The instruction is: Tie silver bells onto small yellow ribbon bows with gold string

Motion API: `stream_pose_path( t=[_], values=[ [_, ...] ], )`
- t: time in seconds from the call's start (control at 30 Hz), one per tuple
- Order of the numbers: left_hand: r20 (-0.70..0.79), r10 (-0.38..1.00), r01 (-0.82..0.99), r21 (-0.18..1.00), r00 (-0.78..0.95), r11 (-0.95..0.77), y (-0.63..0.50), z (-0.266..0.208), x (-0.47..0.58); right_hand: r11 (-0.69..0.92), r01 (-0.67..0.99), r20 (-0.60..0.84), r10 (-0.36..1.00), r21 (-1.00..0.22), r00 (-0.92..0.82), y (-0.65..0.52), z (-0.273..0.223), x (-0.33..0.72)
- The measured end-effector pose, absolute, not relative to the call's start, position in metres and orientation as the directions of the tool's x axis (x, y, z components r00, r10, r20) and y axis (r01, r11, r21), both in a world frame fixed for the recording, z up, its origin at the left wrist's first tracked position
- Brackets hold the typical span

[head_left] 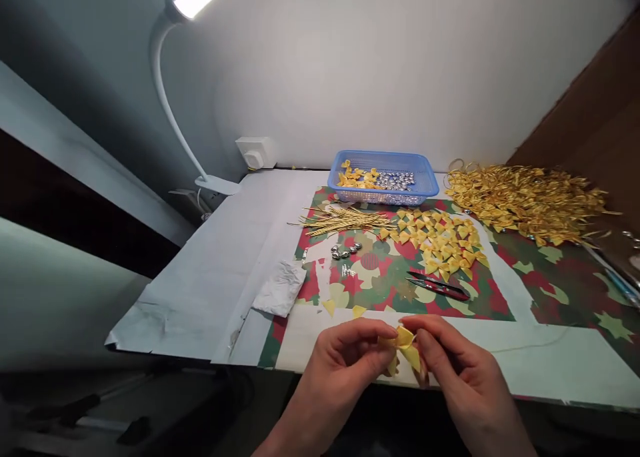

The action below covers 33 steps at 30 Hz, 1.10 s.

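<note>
At the table's front edge, a small yellow ribbon bow [407, 351] is between my two hands. My left hand [350, 357] is closed, with thumb and forefinger pinching the bow's left side. On the other side, my right hand [453, 360] is closed too, its thumb and forefinger at the bow's right edge; a thin pale strand seems to show at those fingertips. Beyond the hands lie black thread snips [439, 286] and two yellow ribbon scraps, one of them a triangle [359, 311]. Many finished-looking yellow bows [443, 237] are spread farther back.
A blue basket [425, 183] holds yellow bows and silver bells. Gold-yellow twisted ties [345, 221], several silver bells [345, 251] and a crumpled white tissue [281, 288] lie on the patterned mat. A large golden heap [530, 200] stands back right, a clip lamp [217, 185] left.
</note>
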<state>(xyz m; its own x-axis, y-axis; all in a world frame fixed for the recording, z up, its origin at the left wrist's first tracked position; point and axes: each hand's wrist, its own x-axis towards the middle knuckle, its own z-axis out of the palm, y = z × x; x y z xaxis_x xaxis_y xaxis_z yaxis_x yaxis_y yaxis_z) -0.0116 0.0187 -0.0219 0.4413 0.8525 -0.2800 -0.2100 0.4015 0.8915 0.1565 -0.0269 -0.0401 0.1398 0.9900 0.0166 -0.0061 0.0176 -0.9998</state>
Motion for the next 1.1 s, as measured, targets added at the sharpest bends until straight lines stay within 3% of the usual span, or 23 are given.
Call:
stream_pose_path(
  t=[0.23, 0.4, 0.53, 0.73, 1.1],
  values=[
    [-0.346, 0.837, -0.204, 0.864, 0.424, 0.461, 0.033, -0.029, -0.002, 0.09, -0.062, 0.067, 0.951, -0.994, 0.303, -0.026, -0.053, 0.171],
    [-0.364, 0.82, -0.222, 0.841, 0.441, 0.493, 0.038, -0.032, 0.005, 0.052, -0.024, 0.046, 0.978, -0.998, 0.205, -0.026, -0.053, 0.168],
    [-0.38, 0.826, -0.217, 0.841, 0.416, 0.495, 0.041, -0.036, 0.006, 0.099, 0.012, 0.098, 0.953, -0.995, 0.288, -0.023, -0.049, 0.165],
    [-0.381, 0.833, -0.188, 0.856, 0.402, 0.482, 0.044, -0.043, 0.006, 0.21, 0.219, 0.248, 0.955, -0.953, 0.163, -0.02, -0.057, 0.172],
    [-0.384, 0.823, -0.146, 0.866, 0.419, 0.479, 0.046, -0.041, 0.007, 0.284, 0.526, 0.415, 0.897, -0.802, 0.149, -0.021, -0.054, 0.178]
  ],
)
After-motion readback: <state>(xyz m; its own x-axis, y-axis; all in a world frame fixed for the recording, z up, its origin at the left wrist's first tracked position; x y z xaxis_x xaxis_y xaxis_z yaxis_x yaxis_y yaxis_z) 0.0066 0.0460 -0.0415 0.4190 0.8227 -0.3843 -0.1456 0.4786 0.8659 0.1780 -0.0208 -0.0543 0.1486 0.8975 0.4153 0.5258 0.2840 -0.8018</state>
